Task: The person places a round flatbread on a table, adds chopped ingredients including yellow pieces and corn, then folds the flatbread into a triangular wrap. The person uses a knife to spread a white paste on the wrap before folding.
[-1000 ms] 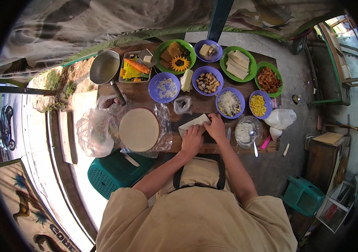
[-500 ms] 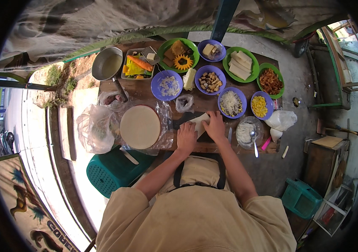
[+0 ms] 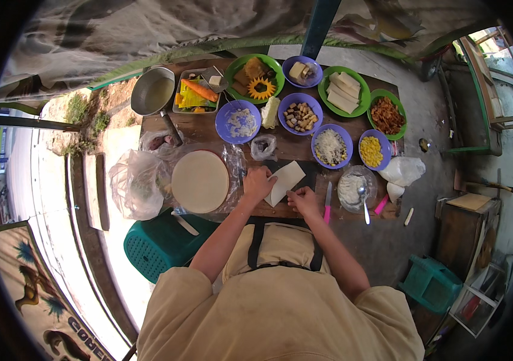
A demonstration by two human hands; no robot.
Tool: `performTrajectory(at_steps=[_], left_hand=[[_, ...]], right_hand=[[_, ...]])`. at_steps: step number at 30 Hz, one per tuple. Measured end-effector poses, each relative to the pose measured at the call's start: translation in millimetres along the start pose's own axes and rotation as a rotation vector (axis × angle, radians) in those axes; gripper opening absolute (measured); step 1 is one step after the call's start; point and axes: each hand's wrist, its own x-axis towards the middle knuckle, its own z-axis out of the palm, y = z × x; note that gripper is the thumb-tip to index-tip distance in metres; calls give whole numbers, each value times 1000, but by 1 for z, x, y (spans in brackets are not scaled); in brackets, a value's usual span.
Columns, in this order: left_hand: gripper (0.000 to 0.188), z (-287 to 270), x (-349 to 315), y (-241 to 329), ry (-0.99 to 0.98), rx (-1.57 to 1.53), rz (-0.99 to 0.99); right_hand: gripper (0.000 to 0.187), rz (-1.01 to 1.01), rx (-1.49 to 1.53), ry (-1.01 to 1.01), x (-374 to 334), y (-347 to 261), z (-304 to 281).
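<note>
A pale, flat dough wrapper point(image 3: 287, 179), folded into a slanted strip, lies on a dark board point(image 3: 308, 171) in front of me. My left hand point(image 3: 259, 184) has curled fingers, its thumb over the wrapper's left edge. At the wrapper's lower right edge, my right hand point(image 3: 304, 201) is closed, fingertips pinched together on the edge. To the left, a stack of round wrappers point(image 3: 200, 182) rests on clear plastic. Just right of the right hand lies a knife point(image 3: 328, 201) with a pink handle.
Bowls of grated white filling point(image 3: 330, 148), corn point(image 3: 371, 151), browned cubes point(image 3: 300, 114) and shredded filling point(image 3: 388, 117) stand beyond. A green plate point(image 3: 345, 91) holds folded wrappers. A bowl of white paste point(image 3: 352, 189) with a spoon is at right; a saucepan point(image 3: 154, 91) stands far left.
The wrapper has turned and shows more of its surface. My left hand has shifted left, and my right hand has drawn back toward me, uncovering the knife.
</note>
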Motion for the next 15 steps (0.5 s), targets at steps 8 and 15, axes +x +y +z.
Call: performTrajectory(at_steps=[8, 15], left_hand=[[36, -17, 24, -8, -194, -290, -85], [47, 0, 3, 3, 36, -396, -238]], right_hand=[[35, 104, 182, -4, 7, -18, 4], [39, -496, -480, 352, 20, -34, -14]])
